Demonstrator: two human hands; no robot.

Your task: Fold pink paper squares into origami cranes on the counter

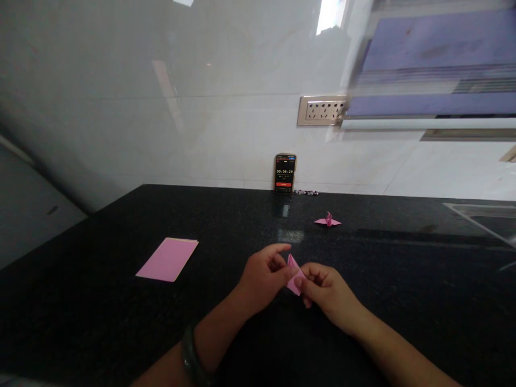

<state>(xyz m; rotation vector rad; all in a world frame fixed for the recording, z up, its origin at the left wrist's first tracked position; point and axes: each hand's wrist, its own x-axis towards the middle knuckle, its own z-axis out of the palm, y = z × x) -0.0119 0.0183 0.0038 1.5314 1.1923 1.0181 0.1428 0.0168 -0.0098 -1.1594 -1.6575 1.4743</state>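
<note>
A small piece of folded pink paper (294,286) is held above the black countertop between my two hands. My left hand (264,277) pinches its left side with the thumb, while the index finger reaches out over the top. On the right side, the thumb of my right hand (328,290) presses on the paper's face, with the other fingers curled behind it. The paper comes to a narrow point at its top. Beyond my hands, a finished pink paper crane (328,220) stands with its wings spread.
A stack of pink paper sheets (168,260) lies on the black countertop (100,322) to the left. Against the wall leans a phone (285,174) showing a timer, with a beaded strap (307,192) beside it. A wall socket (322,110) and a metal sink edge (479,223) are farther right.
</note>
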